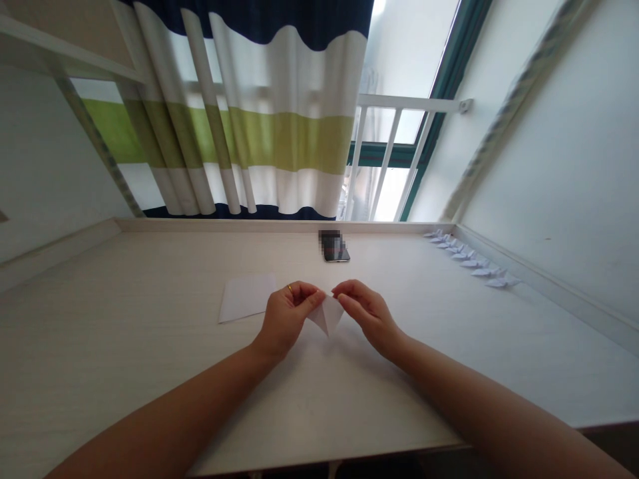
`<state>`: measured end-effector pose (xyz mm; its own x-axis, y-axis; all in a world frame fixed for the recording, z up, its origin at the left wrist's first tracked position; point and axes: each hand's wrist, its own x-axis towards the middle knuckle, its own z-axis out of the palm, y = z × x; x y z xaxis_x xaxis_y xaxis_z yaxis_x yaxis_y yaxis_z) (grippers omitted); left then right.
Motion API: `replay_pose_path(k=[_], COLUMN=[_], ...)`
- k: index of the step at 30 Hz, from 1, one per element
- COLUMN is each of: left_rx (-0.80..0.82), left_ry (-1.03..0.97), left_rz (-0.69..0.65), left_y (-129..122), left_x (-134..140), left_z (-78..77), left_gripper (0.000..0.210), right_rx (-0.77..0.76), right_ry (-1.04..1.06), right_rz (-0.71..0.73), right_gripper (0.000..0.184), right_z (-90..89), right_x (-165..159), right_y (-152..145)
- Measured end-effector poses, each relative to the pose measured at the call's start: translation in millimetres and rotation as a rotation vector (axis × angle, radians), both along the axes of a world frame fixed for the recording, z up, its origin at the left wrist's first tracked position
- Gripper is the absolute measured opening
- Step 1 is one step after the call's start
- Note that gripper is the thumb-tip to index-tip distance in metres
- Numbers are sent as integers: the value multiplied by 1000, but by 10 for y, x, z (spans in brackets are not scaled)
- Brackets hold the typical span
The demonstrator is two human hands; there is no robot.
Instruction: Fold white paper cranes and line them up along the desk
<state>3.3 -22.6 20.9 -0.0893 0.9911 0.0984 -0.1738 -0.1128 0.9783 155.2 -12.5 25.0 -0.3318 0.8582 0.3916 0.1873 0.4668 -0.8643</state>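
**Folded paper point(330, 315) between my two hands**

Apparently just above the tabletop point(124, 332), it points its narrow tip toward the near side. My left hand point(285, 314) pinches its left side, my right hand point(370, 314) its right; neither is clearly nearer. A flat sheet point(243, 298) lies left, a phone point(335, 246) beyond, small paper folds point(482, 271) far right.
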Motion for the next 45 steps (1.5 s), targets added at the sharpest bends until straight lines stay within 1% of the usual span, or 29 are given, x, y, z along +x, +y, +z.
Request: replay_pose_path(k=[3, 5, 9, 13, 16, 22, 25, 30, 33, 36, 38, 41, 45], left_rx=[44, 65, 80, 48, 21, 43, 32, -36, -95, -134, -141, -128, -129], left_ry=[96, 136, 140, 109, 96, 15, 3, -42, -49, -20, 7, 33, 33], left_rz=[14, 6, -21, -39, -32, -63, -84, -110, -155, -206, -229, -226, -218], left_y=[5, 13, 15, -7, -20, -16, -16, -2, 12, 20, 22, 25, 27], left_x=[-18, -29, -28, -8, -5, -24, -23, -19, -21, -16, -12, -9, -16], left_z=[-31, -58, -77, -44, -18, -2, 1, -7, -27, -56, -72, -82, -71], left_gripper=[15, 15, 14, 12, 13, 27, 29, 32, 39, 44, 44, 41, 42], right_rx=[-83, -111, -183, -271, -301, -238, -201, -115, -42, 5, 20, 24, -45], right_ry=[-94, -98, -9, 95, 120, 34, -15, -118, -194, -233, -250, -260, -232], right_rz=[2, 2, 17, 68, 91, 30, 5, -74, -126, -134, -124, -116, -115], right_gripper=[20, 22, 22, 22, 23, 21, 20, 20, 20, 19, 18, 18, 20], right_z=[-12, -15, -8, 9, 19, 5, -1, 11, 21, 20, 16, 11, 4], right_x=[-37, -54, -65, -50, -36, -15, -13, -28, -35, -35, -34, -34, -35], right_y=[17, 18, 13, 16, 19, 48, 58, 47, 43, 51, 58, 65, 74])
